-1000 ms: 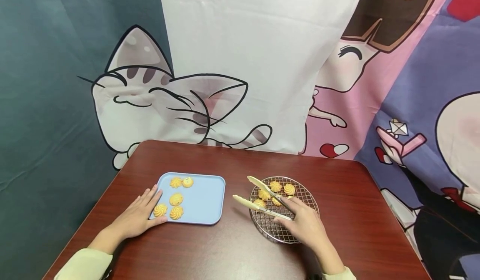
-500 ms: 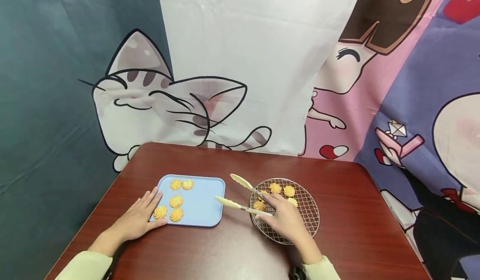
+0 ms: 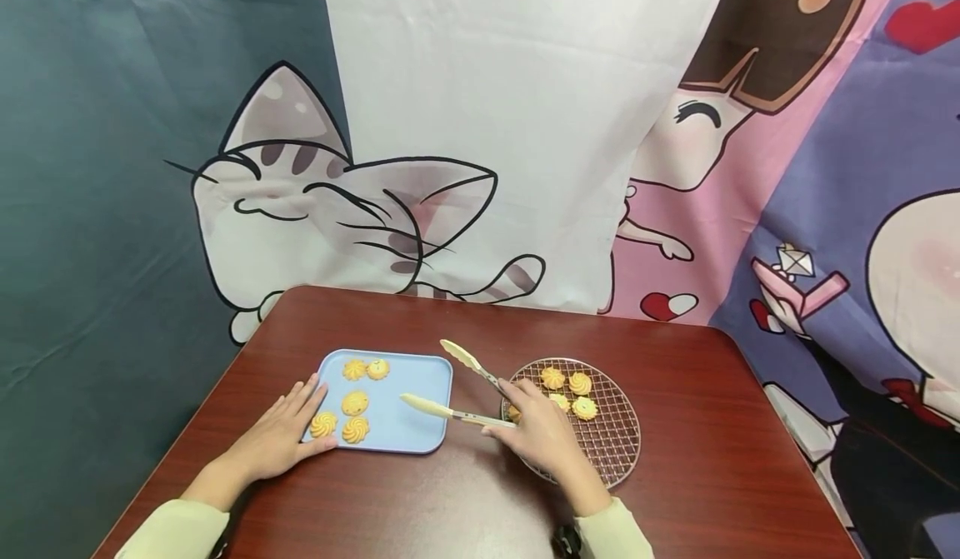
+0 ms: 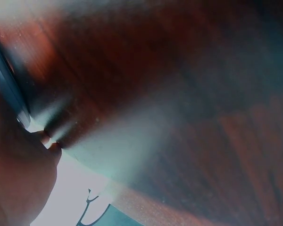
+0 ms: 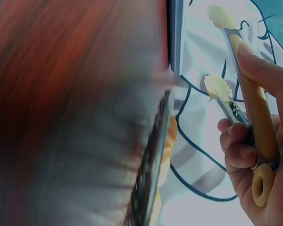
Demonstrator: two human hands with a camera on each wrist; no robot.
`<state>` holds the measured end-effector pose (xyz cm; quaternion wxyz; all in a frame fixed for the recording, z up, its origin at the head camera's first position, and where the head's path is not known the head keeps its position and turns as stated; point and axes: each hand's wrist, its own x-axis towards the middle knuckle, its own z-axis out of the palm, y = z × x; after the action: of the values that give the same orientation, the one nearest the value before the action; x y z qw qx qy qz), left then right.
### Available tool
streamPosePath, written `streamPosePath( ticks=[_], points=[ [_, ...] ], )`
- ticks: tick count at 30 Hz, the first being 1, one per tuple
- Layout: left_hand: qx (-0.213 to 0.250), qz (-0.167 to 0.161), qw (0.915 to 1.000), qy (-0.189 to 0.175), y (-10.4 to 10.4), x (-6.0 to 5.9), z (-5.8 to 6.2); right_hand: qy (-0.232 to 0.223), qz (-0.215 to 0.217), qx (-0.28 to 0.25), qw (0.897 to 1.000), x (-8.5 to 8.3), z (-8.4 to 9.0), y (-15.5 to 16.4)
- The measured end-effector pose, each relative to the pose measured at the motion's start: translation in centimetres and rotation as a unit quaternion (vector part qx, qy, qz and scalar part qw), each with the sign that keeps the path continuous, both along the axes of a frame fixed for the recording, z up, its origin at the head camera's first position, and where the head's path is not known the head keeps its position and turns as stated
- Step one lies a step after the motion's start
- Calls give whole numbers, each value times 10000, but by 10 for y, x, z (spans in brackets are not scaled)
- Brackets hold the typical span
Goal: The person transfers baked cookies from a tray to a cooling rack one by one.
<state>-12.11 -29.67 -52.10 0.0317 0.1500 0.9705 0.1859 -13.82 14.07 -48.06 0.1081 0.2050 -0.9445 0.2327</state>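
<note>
My left hand [image 3: 277, 430] rests with straight fingers along the left edge of a light blue tray [image 3: 416, 376]. Several piped yellow cookies [image 3: 356, 430] lie on the tray's left half. In my right hand [image 3: 543, 426] I grip a pair of tongs [image 3: 427, 406] with pale yellow tips and steel arms. Their tips are spread apart with nothing between them; the nearer one overlaps the tray in the head view. The right wrist view shows fingers and thumb around the tongs' yellow grip [image 5: 260, 117], a ring at its end. Beneath this hand is a round wire rack [image 3: 618, 426] bearing several cookies [image 3: 580, 384].
Tray and rack stand side by side on a dark red wooden table [image 3: 405, 501], a strip of tabletop between them. A cartoon-printed cloth [image 3: 480, 84] hangs behind the table's far edge. Part of the rack and its cookies is hidden by the right hand.
My right hand has carried the tongs leftward from over the rack toward the tray, their tips still apart. More of the rack's cookies show now. My left hand stays at the tray.
</note>
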Motion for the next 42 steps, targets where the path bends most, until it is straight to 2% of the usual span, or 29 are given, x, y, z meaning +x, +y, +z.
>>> streamPosePath(
  ticks=[10, 15, 35, 42],
  points=[
    [1, -6, 10000, 89, 0, 0, -2, -33, 266, -60, 9996, -6, 0, -25],
    [-13, 4, 10000, -12, -1, 0, -3, -134, 414, 41, 9990, -11, 0, -37],
    [-24, 74, 9996, -253, -1, 0, 0, -412, 474, 516, 9967, -42, -6, -78],
    [-65, 38, 9999, -114, 0, 1, 0, -509, 422, 554, 9963, -44, -7, -87]
  ],
)
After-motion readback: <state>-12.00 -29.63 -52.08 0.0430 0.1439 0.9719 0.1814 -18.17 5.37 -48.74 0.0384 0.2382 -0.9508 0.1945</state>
